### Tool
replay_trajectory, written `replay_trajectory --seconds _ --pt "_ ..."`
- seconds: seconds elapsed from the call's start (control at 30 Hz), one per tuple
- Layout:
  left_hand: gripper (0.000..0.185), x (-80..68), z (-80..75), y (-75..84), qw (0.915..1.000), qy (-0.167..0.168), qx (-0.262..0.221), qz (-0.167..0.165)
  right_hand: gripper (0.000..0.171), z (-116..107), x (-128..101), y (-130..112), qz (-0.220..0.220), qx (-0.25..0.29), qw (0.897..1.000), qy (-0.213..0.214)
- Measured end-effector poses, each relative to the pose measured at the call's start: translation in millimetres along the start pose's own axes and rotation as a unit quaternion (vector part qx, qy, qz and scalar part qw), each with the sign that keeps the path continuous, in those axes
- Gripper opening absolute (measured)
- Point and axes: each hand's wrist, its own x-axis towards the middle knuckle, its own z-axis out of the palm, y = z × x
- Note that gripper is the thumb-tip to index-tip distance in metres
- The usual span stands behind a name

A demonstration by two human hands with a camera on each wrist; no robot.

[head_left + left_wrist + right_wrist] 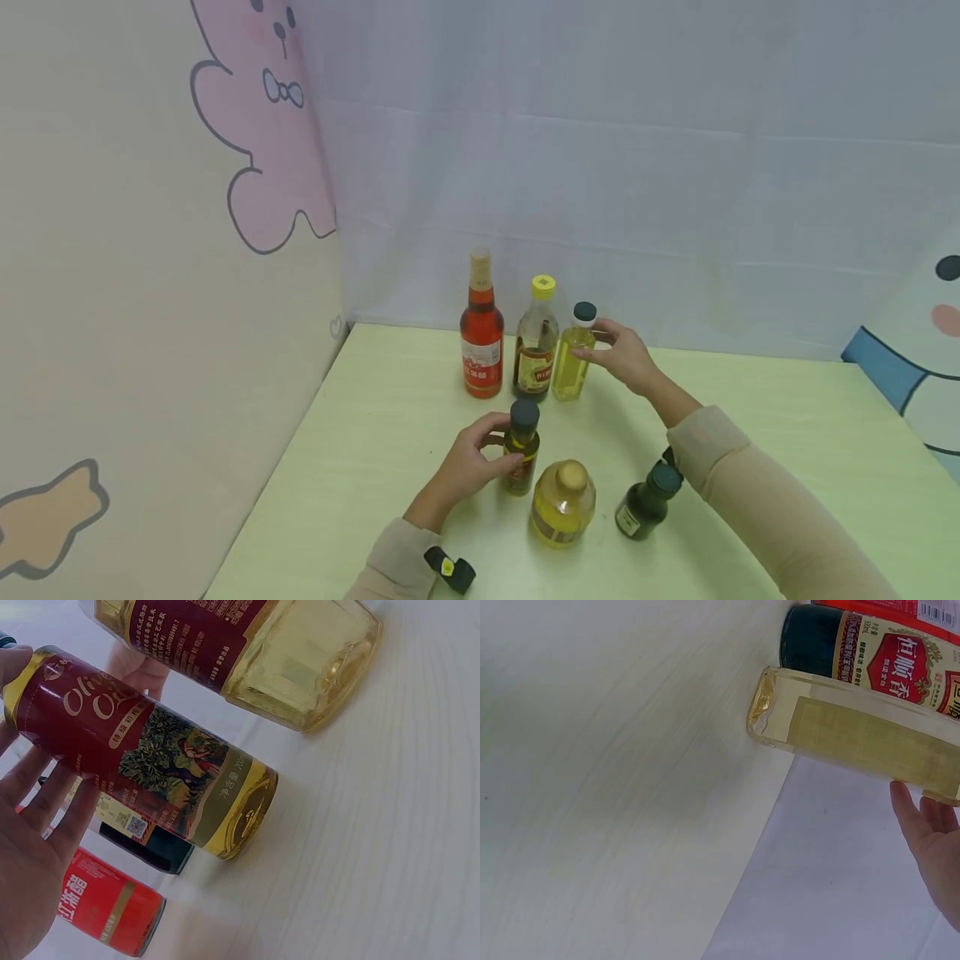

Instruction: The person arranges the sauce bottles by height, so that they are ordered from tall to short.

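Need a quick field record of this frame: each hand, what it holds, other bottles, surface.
left hand: grips the olive oil bottle, dark cap, red label, upright
right hand: fingers on the pale yellow bottle, dark cap, back row
back row: red bottle, dark vinegar bottle with yellow cap
front: wide yellow oil bottle, small dark green bottle
surface: light green table
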Motion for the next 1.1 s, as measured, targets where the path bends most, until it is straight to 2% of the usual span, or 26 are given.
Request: replay_trajectory --seconds 0.4,0.73,1.1 --pt "0.043 0.5 1.4 -3.6 1.0000 0.005 -0.003 0.001 0.068 -6.1 -8.3 5.6 -0.018 0.001 1.000 -0.006" --pt "0.042 1.0 1.2 -3.3 0.9999 0.007 -0.006 -0.010 0.064 -14.4 -19.8 13.1 -0.028 0.042 0.999 -0.017" --pt "0.043 0.9 1.2 -5.2 0.9999 0.013 -0.003 0.000 0.069 -26.0 -38.4 13.5 -0.027 0.029 0.999 -0.001"
